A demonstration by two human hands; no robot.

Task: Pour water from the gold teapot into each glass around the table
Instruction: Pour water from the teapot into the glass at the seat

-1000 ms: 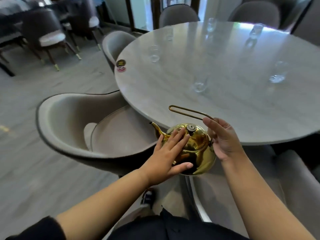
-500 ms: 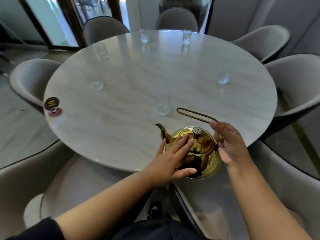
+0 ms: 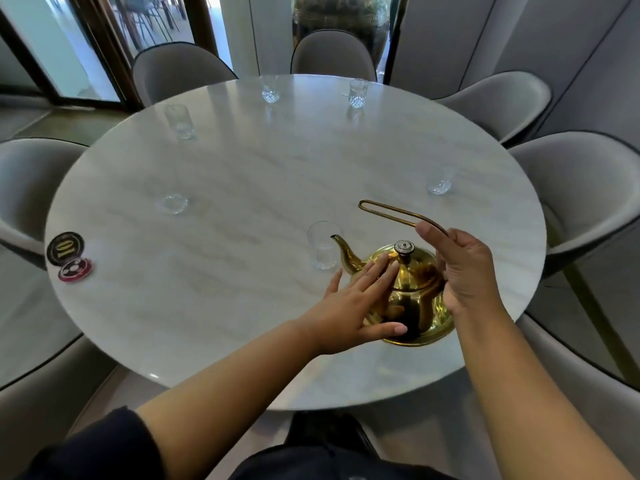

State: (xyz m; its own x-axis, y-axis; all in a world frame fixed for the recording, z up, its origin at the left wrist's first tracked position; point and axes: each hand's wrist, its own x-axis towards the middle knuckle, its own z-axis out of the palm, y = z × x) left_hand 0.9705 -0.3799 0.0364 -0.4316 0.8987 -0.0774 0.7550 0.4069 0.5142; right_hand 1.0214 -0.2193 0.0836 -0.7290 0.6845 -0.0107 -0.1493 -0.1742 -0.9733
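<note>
The gold teapot [image 3: 410, 296] is over the near right part of the round marble table [image 3: 207, 341]. I cannot tell if it touches the top. Its spout tip is at the rim of the nearest clear glass [image 3: 323, 249]. My right hand [image 3: 464, 271] grips the thin wire handle, which sticks up to the left. My left hand [image 3: 349, 306] lies flat against the pot's left side, fingers straight and reaching the lid by the knob. More glasses stand around the table: one at the left [image 3: 171, 203], one at the right [image 3: 440, 183], and three along the far side [image 3: 180, 121] [image 3: 270, 93] [image 3: 357, 93].
Grey upholstered chairs ring the table, including one at the right [image 3: 585, 188] and one at the left [image 3: 24, 181]. A black number disc [image 3: 65, 248] and a red disc [image 3: 74, 270] lie at the table's left edge. Glass doors stand behind.
The view swung from beside the table to facing it. The teapot moved from off the edge to over the tabletop, and its spout now reaches the nearest glass. Both hands kept their hold.
</note>
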